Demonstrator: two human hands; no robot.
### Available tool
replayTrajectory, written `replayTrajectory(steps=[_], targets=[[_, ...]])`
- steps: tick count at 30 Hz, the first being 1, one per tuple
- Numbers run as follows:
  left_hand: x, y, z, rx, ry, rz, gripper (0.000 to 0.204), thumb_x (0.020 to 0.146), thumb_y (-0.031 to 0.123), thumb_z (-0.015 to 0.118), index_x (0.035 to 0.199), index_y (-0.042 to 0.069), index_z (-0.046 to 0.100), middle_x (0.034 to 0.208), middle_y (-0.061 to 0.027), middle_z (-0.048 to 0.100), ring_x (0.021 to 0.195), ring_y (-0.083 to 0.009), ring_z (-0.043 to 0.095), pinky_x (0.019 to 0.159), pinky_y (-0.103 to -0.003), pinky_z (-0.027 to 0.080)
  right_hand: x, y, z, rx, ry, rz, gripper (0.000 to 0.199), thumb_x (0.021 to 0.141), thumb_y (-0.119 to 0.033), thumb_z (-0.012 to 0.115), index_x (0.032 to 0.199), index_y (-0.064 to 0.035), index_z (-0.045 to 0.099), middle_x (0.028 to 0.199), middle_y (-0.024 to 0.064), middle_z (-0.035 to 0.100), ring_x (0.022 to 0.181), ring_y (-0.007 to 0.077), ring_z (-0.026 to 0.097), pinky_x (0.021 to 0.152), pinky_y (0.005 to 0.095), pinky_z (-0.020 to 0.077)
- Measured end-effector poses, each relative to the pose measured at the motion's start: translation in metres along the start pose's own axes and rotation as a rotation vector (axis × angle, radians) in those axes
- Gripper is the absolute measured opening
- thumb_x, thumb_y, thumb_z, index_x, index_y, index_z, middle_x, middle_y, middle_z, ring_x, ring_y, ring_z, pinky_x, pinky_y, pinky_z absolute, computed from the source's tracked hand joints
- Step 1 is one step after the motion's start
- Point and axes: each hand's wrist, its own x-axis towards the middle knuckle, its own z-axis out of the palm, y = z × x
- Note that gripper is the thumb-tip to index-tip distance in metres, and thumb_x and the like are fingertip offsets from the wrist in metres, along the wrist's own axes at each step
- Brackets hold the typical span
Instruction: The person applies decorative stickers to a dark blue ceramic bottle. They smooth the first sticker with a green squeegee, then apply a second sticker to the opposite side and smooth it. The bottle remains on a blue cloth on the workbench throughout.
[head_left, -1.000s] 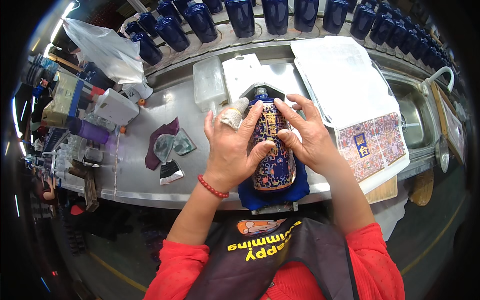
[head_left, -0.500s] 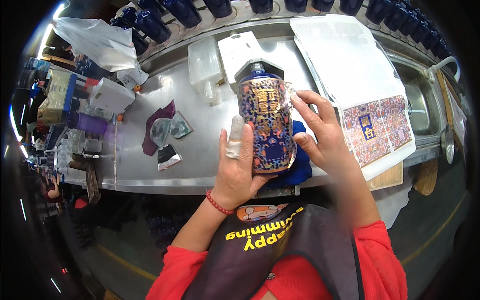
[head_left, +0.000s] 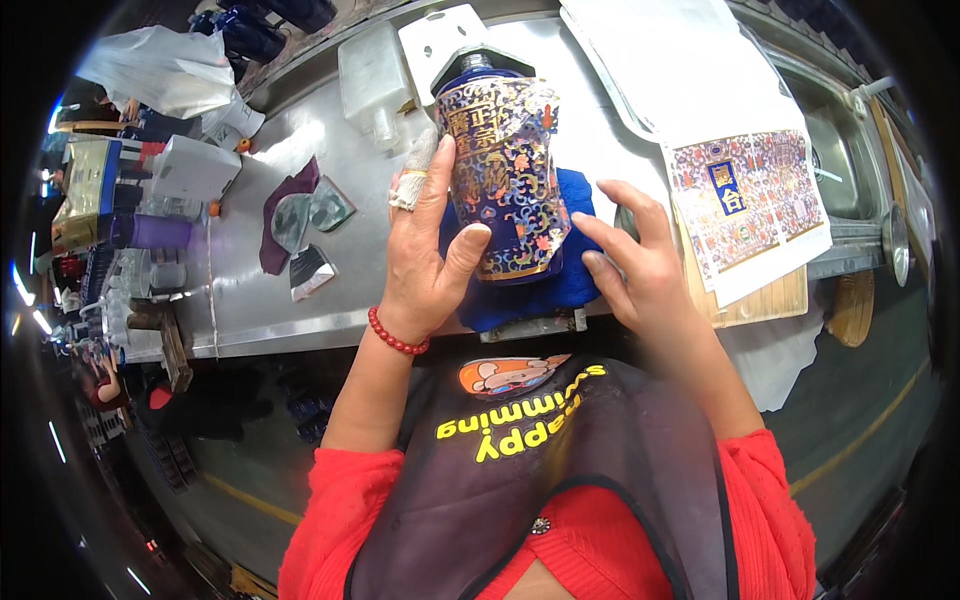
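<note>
A dark blue glass bottle (head_left: 515,262) lies tilted on a blue cloth (head_left: 575,200), its neck pointing away from me. Around its front is a patterned decal sheet (head_left: 500,165) in gold, red and blue, whose right edge stands out loosely from the glass. My left hand (head_left: 420,235) holds the bottle's left side, fingers stretched along it and thumb over the front. A whitish wrap covers one of its fingers. Close to the bottle's lower right, my right hand (head_left: 640,265) hangs with fingers spread and holds nothing.
Printed decal sheets (head_left: 745,210) lie on white paper at the right, beside a metal sink (head_left: 845,170). A clear plastic container (head_left: 372,80) stands behind the bottle. Scraps (head_left: 300,215) lie on the steel table (head_left: 350,270) at left, near a white box (head_left: 195,180).
The bottle has turned, and its decal's right edge now sticks out more. My left hand's thumb has come to the front. My right hand has drawn away from the decal's upper edge, downward.
</note>
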Motion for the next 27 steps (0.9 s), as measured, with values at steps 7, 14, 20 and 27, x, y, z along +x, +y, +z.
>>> replayTrajectory(steps=[7,14,20,27], targets=[[-0.001,0.002,-0.002,0.050,0.004,0.006,0.075,0.101,0.047,0.057,0.150,-0.007,0.041,0.140,-0.0271,0.054,0.128,-0.0402,0.051,0.111,-0.046,0.035,0.013,0.006,0.009,0.343,0.017,0.031,0.042,0.080,0.002,0.068,0.121,-0.0089,0.069,0.140,0.0223,0.052,0.128,0.0402,0.052,0.106,0.0441,0.0441],[-0.001,0.002,-0.001,0.070,0.010,0.000,0.075,0.102,0.048,0.055,0.150,-0.008,0.041,0.140,-0.0282,0.053,0.127,-0.0404,0.052,0.110,-0.046,0.036,0.025,0.003,0.000,0.588,-0.119,0.143,0.022,0.085,-0.015,0.077,0.104,-0.0063,0.069,0.146,0.0184,0.045,0.136,0.0322,0.045,0.111,0.0432,0.0381],[0.000,0.002,0.002,0.006,0.030,-0.002,0.074,0.102,0.046,0.057,0.149,-0.008,0.041,0.138,-0.0278,0.055,0.125,-0.0394,0.054,0.109,-0.044,0.039,0.029,-0.001,0.002,0.542,-0.107,0.120,0.020,0.084,-0.018,0.080,0.093,-0.0063,0.066,0.142,0.0162,0.048,0.130,0.0273,0.047,0.104,0.0380,0.0393],[0.000,0.000,0.002,0.032,0.027,0.014,0.074,0.102,0.046,0.057,0.150,-0.008,0.040,0.138,-0.0273,0.055,0.125,-0.0384,0.055,0.109,-0.044,0.039,0.027,-0.002,-0.011,0.639,-0.176,0.226,0.019,0.089,-0.018,0.076,0.088,-0.0046,0.064,0.134,0.0148,0.052,0.124,0.0245,0.049,0.106,0.0374,0.0360]])
